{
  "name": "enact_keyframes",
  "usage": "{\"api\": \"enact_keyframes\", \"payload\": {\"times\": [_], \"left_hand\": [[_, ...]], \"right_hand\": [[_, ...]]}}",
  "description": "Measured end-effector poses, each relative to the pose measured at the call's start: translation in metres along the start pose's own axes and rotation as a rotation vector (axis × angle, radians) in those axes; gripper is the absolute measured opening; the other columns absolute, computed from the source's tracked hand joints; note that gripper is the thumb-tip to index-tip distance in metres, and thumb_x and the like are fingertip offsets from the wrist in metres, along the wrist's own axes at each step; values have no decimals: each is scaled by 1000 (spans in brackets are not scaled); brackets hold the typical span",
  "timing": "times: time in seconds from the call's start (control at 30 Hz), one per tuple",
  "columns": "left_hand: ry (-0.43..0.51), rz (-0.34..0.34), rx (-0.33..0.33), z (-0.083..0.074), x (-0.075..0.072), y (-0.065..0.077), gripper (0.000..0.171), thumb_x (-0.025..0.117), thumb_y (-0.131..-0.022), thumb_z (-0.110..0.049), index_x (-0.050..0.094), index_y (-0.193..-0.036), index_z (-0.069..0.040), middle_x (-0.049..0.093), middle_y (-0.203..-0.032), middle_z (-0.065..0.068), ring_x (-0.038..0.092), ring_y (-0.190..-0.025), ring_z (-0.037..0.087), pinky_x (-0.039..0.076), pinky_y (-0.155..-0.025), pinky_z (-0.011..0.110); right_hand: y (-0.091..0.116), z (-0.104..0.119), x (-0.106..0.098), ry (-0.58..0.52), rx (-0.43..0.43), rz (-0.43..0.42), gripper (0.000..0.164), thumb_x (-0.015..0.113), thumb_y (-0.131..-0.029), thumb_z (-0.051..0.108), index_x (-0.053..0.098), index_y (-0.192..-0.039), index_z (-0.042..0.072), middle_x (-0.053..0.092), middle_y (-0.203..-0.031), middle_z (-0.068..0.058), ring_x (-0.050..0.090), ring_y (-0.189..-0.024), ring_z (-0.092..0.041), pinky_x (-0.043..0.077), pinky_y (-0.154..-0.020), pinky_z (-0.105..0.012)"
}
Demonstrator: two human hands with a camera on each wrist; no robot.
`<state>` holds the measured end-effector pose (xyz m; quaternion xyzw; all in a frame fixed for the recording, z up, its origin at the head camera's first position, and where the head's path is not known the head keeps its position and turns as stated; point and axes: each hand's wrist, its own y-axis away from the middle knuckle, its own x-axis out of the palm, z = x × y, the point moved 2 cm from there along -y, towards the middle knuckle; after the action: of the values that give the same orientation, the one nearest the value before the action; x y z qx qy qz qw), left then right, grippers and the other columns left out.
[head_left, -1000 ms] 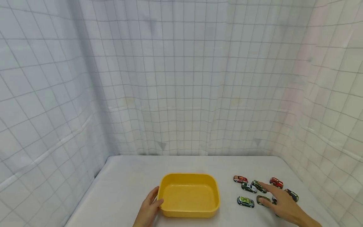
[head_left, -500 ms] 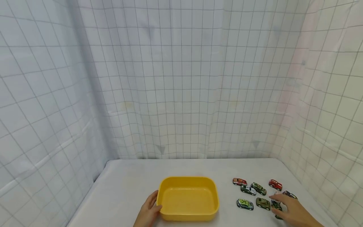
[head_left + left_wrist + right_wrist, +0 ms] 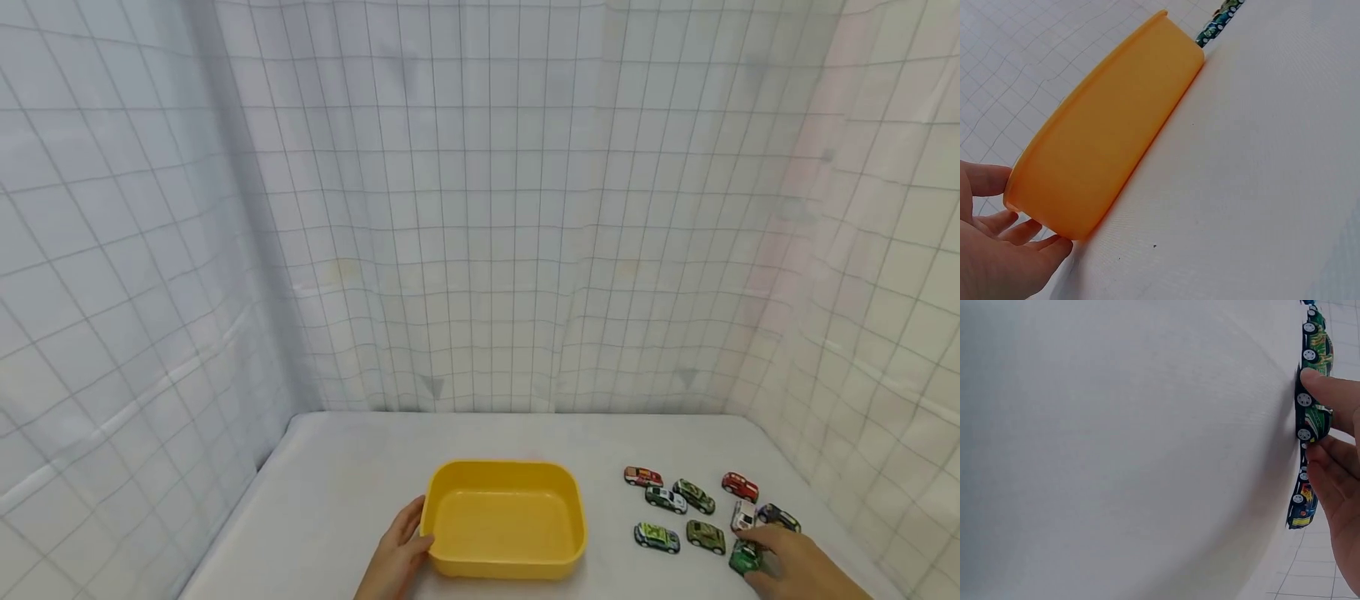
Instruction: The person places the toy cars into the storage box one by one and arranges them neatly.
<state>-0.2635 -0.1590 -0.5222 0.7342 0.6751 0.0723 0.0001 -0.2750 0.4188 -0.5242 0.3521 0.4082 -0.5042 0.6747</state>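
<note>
My left hand holds the left end of a yellow plastic basin, thumb over the rim and fingers against the outer wall. The basin's inside shows bare in the head view. At the right, my right hand pinches a green toy car between thumb and fingers. In the right wrist view the car appears to sit on the white surface, wheels down. Close by are a white toy car, a dark blue toy car and an olive toy car.
More toy cars lie between basin and right hand: a lime-and-blue one, a white-and-green one, a camouflage one. A red-orange car and a red car lie farther back. Gridded white curtains enclose the table.
My right hand has moved right and towards me, from above the middle cars down onto the green car, and now pinches it. The left hand stays on the basin.
</note>
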Motion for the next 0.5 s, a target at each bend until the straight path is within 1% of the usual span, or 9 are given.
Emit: {"api": "enact_keyframes", "payload": {"times": [0.1, 0.2, 0.33, 0.37, 0.43, 0.5], "left_hand": [[8, 6, 4, -1, 1, 0, 72, 57, -102, -1, 16, -160, 9, 12, -163, 38, 20, -148, 52, 37, -113, 60], [9, 6, 3, -1, 1, 1, 71, 56, -102, 0, 16, -160, 9, 12, -163, 38, 21, -148, 52, 38, -113, 60], [15, 5, -5, -1, 1, 1, 71, 56, -102, 0, 16, -160, 8, 12, -163, 37, 21, -148, 52, 36, -114, 60], [18, 4, -8, -1, 1, 1, 71, 56, -102, 0, 17, -160, 7, 12, -163, 37, 21, -149, 52, 36, -114, 60], [19, 1, -17, -1, 1, 1, 71, 56, -102, 0, 17, -161, 7, 13, -163, 36, 20, -149, 51, 36, -114, 60], [22, 1, -21, 0, 1, 0, 71, 56, -103, 0, 17, -161, 7, 13, -163, 36, 20, -149, 51, 35, -115, 60]], "right_hand": [[-1, 2, -2, 23, 97, 1, 56, 89, -79, 41, 72, -112, -1, 70, -106, -8, 66, -96, -31, 56, -86, -58], [-2, 3, -3, 44, 86, 1, 53, 90, -77, 43, 73, -103, 1, 70, -97, -3, 64, -85, -24, 58, -79, -50], [-1, 2, -5, 39, 57, -21, 47, 90, -76, 42, 74, -99, 4, 69, -93, 0, 62, -81, -20, 58, -73, -41], [-1, 1, -5, 36, 51, -26, 46, 90, -77, 42, 74, -99, 5, 68, -91, 1, 60, -79, -19, 56, -70, -39], [0, 0, -5, 15, 66, -30, 44, 90, -77, 42, 74, -98, 7, 64, -87, 4, 54, -75, -16, 51, -65, -34], [1, -2, -4, -8, 75, -20, 43, 89, -78, 43, 74, -97, 8, 61, -85, 5, 50, -73, -14, 48, -62, -32]]}}
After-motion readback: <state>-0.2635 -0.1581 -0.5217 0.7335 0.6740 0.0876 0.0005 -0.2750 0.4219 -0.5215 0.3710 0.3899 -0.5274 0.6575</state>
